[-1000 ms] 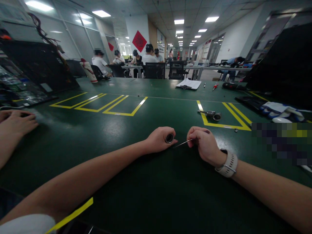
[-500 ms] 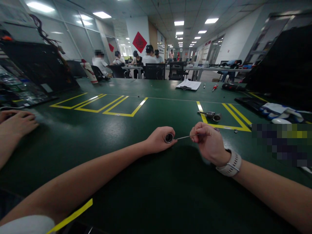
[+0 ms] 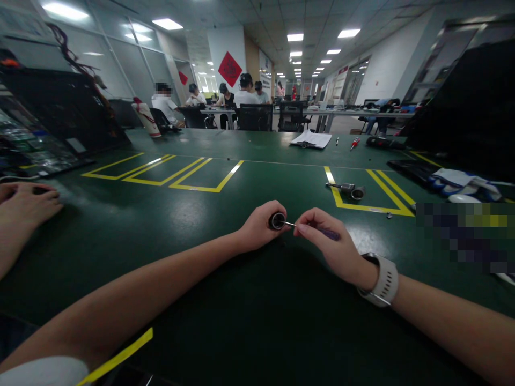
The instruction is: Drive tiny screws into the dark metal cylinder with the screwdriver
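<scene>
Nearest the camera, both forearms lie on the green table (image 3: pixel 249 321), a pale watch (image 3: pixel 382 281) on the right wrist. The right hand (image 3: pixel 330 244) pinches a thin screwdriver (image 3: pixel 322 232) with a purple handle between thumb and fingertips, and its bare metal shaft runs leftward, nearly level, long axis lying almost straight across the view, tip aimed into the open mouth of the part. The left hand (image 3: pixel 259 228) is curled around a small dark metal cylinder (image 3: pixel 277 220), held just above the table at centre, its round opening turned to the right and a little toward the camera, so its axis lines up roughly with the shaft. To do this well, I'd judge: keep that cylinder braced by the resting wrist, keep shaft and bore in one line, and turn with light fingertip pressure only (whether the tip is seated inside, too small to tell).

Farther out, a similar metal part (image 3: pixel 350 190) rests on the yellow tape (image 3: pixel 341 201). At the far left edge, another person's hand (image 3: pixel 26 203) lies flat on the table. Beyond, a clipboard (image 3: pixel 311 139).
</scene>
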A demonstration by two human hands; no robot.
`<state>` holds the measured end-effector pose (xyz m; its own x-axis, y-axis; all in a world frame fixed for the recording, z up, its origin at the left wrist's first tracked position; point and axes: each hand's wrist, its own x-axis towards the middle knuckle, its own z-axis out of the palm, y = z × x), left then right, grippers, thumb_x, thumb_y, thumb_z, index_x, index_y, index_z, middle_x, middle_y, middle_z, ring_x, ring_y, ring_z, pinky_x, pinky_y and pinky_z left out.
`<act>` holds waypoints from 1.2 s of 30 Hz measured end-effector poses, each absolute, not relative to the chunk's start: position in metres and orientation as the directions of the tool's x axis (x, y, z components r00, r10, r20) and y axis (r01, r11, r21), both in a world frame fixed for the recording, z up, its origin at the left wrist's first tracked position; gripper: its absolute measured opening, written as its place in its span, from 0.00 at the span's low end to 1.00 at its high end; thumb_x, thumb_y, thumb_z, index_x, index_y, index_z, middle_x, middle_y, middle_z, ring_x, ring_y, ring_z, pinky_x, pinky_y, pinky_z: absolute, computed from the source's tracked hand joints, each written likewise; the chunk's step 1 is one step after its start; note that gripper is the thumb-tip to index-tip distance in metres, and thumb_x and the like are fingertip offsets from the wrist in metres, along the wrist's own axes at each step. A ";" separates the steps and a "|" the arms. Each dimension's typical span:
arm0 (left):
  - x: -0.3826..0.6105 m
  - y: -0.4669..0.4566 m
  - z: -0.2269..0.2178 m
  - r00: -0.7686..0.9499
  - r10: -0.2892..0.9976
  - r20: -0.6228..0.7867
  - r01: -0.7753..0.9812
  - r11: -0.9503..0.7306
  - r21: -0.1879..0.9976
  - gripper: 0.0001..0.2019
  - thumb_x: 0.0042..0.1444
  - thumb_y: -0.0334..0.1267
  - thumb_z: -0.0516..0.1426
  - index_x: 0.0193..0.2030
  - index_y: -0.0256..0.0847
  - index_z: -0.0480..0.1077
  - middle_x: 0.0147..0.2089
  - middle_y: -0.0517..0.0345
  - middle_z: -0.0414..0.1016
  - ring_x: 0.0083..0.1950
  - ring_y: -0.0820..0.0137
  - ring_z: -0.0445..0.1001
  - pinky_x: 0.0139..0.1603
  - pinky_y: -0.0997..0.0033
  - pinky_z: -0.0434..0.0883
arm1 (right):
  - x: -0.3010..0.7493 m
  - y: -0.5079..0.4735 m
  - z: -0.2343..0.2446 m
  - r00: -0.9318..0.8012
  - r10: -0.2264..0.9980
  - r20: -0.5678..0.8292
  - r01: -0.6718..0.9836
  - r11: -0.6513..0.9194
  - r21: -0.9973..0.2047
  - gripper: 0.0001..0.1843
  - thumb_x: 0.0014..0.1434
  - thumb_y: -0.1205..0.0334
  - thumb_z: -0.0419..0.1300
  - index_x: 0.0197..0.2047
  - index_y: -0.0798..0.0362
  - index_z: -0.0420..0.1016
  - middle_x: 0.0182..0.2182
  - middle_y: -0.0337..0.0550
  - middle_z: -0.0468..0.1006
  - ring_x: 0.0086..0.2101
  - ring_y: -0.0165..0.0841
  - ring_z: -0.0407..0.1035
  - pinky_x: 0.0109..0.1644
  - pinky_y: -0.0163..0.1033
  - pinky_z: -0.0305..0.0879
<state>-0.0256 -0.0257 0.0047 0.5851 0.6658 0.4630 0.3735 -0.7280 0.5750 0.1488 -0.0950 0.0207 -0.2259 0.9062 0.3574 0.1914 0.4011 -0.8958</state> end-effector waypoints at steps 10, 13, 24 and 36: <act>-0.026 -0.026 0.007 0.606 0.674 0.422 0.402 -0.717 0.569 0.12 0.47 0.41 0.60 0.32 0.37 0.63 0.33 0.59 0.67 0.32 0.73 0.65 0.32 0.73 0.64 | 0.153 -0.089 0.023 -0.287 0.904 0.318 0.130 0.366 -0.922 0.06 0.54 0.64 0.54 0.26 0.52 0.69 0.24 0.38 0.69 0.28 0.31 0.63 0.35 0.40 0.58; -0.025 -0.027 0.008 0.643 0.672 0.368 0.397 -0.703 0.590 0.10 0.48 0.40 0.60 0.33 0.37 0.65 0.32 0.59 0.69 0.32 0.73 0.67 0.32 0.73 0.64 | 0.155 -0.089 0.024 -0.270 0.904 0.331 0.149 0.379 -0.913 0.07 0.53 0.66 0.54 0.25 0.52 0.69 0.23 0.37 0.69 0.27 0.31 0.63 0.34 0.40 0.58; -0.024 -0.025 0.004 0.636 0.676 0.373 0.449 -0.717 0.534 0.08 0.50 0.38 0.57 0.26 0.37 0.63 0.25 0.64 0.63 0.28 0.76 0.62 0.28 0.75 0.60 | 0.151 -0.100 0.026 -0.329 0.773 0.542 0.411 0.635 -0.655 0.05 0.55 0.67 0.54 0.27 0.52 0.67 0.25 0.39 0.68 0.28 0.31 0.62 0.33 0.39 0.57; -0.025 -0.024 0.002 0.640 0.636 0.431 0.430 -0.761 0.485 0.07 0.51 0.36 0.55 0.27 0.38 0.61 0.27 0.62 0.63 0.29 0.75 0.62 0.29 0.75 0.60 | 0.152 -0.085 0.018 -0.143 0.969 0.204 -0.096 0.192 -0.977 0.06 0.51 0.64 0.55 0.24 0.53 0.68 0.22 0.38 0.70 0.27 0.32 0.64 0.33 0.39 0.60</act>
